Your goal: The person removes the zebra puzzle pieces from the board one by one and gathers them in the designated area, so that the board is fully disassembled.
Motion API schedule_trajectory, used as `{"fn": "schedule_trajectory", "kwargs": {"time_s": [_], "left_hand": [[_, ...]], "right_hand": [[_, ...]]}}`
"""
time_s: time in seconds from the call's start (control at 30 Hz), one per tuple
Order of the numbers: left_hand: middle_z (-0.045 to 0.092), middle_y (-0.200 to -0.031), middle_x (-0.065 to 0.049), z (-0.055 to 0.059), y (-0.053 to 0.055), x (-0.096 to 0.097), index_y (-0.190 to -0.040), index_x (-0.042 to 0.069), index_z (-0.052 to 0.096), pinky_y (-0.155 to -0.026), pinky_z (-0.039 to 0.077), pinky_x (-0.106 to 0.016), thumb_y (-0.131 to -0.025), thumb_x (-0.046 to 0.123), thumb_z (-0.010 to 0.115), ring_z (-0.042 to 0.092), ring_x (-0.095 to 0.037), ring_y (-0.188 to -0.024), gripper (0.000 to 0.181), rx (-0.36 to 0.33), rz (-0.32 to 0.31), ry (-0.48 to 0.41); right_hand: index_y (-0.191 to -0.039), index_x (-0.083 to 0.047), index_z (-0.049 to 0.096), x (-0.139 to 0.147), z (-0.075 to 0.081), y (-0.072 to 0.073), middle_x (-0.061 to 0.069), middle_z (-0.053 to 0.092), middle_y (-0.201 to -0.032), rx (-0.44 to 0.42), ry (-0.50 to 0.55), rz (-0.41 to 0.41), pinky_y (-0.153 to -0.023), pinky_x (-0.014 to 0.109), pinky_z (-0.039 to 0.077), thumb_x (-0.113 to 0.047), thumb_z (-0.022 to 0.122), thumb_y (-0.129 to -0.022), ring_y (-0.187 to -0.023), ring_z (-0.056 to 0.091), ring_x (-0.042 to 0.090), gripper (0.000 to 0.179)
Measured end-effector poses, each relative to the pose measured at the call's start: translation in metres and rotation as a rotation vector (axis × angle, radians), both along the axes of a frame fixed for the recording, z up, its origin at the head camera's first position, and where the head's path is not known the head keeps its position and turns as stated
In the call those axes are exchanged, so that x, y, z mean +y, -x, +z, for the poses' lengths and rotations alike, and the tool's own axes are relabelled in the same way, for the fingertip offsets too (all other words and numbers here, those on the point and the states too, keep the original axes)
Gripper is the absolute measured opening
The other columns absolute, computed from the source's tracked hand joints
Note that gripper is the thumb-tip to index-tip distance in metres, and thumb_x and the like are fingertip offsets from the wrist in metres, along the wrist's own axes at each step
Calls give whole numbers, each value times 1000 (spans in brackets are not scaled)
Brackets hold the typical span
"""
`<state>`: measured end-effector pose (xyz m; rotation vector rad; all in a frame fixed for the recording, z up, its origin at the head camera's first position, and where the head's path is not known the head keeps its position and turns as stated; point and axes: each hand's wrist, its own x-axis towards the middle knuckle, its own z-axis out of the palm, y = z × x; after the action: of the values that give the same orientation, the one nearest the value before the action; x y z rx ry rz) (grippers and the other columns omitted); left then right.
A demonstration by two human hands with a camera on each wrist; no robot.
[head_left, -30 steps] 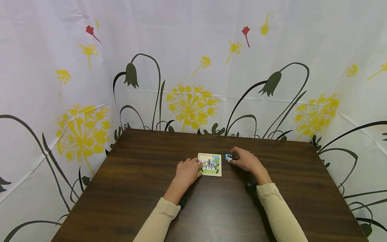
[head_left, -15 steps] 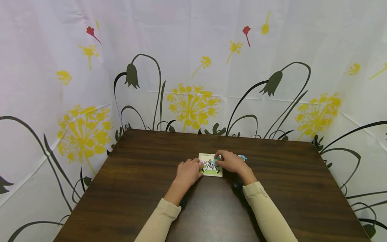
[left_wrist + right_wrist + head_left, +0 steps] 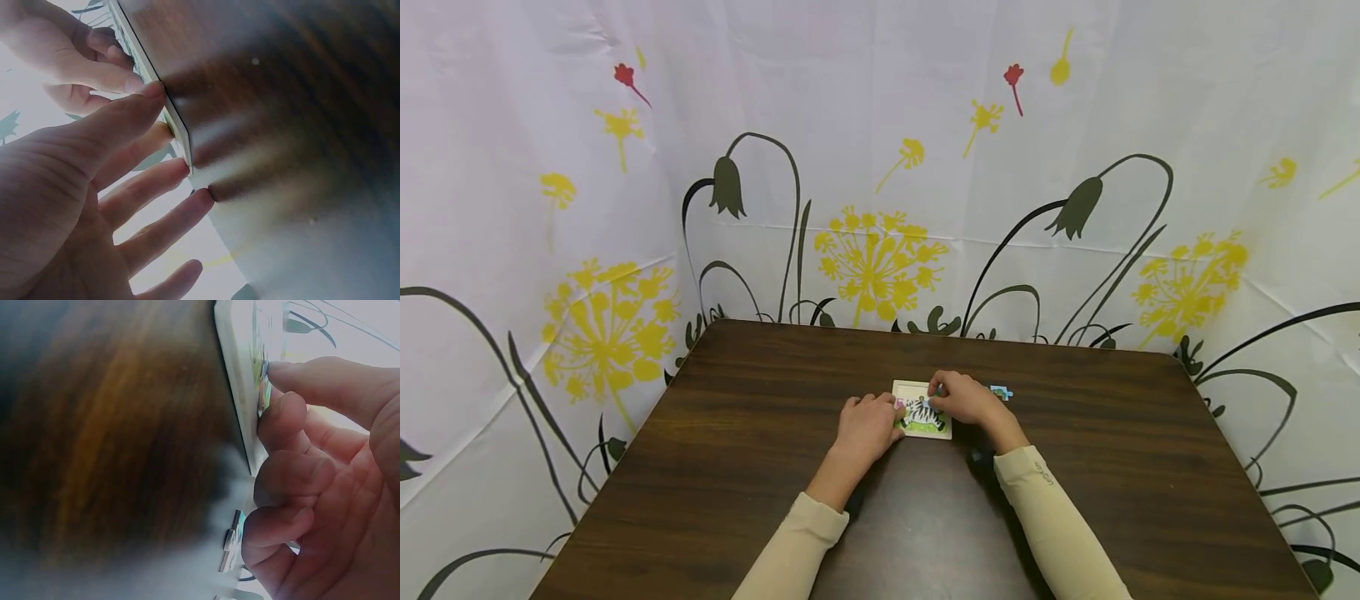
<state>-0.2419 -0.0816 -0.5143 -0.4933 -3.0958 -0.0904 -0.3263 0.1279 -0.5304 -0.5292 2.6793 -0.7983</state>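
Note:
A small square zebra jigsaw in a pale tray [image 3: 913, 389] lies on the dark wooden table. My left hand [image 3: 865, 425] steadies it at the left side; the left wrist view has its thumb and straight, spread fingers [image 3: 150, 187] touching the tray's edge. My right hand [image 3: 967, 402] reaches over the tray's right part. Between thumb and forefinger it pinches a puzzle piece [image 3: 265, 394], mostly hidden by the fingers, close against the picture. To the right of the tray lies a loose blue puzzle piece [image 3: 1002, 392], which the right wrist view shows past the curled fingers.
The brown table [image 3: 760, 467] runs back to a white curtain [image 3: 880, 100] printed with yellow and grey flowers. Dark wrist-worn cameras sit under both wrists, close over the tabletop.
My right hand has gone from the loose pieces at the right to the tray, bringing a puzzle piece, then shifted slightly left. The left hand stays at the tray's edge.

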Motion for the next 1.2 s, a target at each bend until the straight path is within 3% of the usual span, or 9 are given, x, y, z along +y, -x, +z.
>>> {"fn": "schedule_trajectory", "kwargs": {"time_s": [0.17, 0.7, 1.2], "left_hand": [[70, -142, 4, -1, 0, 0, -136, 31, 77, -117, 46, -58, -96, 42, 81, 68, -28, -126, 42, -8, 5, -1], [71, -139, 4, -5, 2, 0, -132, 30, 79, -113, 49, -58, -96, 42, 81, 68, -29, -123, 38, 8, -5, 6], [70, -140, 4, -3, -1, 1, -135, 30, 78, -112, 49, -57, -97, 41, 80, 67, -29, -124, 39, 0, 11, -5]], "right_hand": [[-111, -13, 68, 2, -1, 1, 3, 66, -88, -4, 23, 13, -66, 32, 44, -22, 70, -105, -72, 57, 17, 11], [-107, -20, 68, 2, -3, 1, 0, 65, -82, 28, 50, -1, -61, 32, 42, -22, 72, -104, -67, 56, 17, 6], [-108, -9, 72, 19, 5, -10, 3, 65, -84, 71, 217, 53, -65, 31, 45, -14, 72, -103, -70, 55, 15, 7]]}}
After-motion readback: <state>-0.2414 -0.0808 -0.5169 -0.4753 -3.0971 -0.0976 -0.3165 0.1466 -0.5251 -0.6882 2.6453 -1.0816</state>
